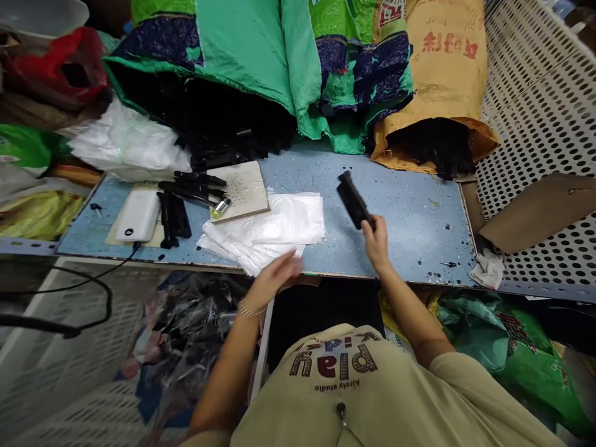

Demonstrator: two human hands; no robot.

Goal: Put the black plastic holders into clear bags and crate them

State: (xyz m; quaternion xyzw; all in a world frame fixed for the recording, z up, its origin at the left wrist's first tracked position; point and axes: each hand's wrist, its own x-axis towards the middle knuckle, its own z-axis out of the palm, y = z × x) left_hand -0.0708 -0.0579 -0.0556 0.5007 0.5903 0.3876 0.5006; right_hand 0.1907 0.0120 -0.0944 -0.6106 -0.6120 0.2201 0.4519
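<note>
My right hand (376,239) is closed around the lower end of a flat black plastic part (352,200), which it holds tilted above the blue tabletop. My left hand (278,273) is at the table's front edge, beside a stack of thin clear plastic bags (291,218). Its fingers are stretched out, smeared at the tips, with nothing visible in them. A beige board (244,189) lies partly over the bags, with small grains on it. Several black plastic parts (193,186) and a small yellow-and-metal item (220,208) rest at its left.
A white power bank (138,215) with a black cable lies on the left. Behind stand green sacks (242,56) and an orange sack (442,68) holding black parts. A bundle of white plastic bags (128,143) sits back left. A perforated white panel (549,124) borders the right.
</note>
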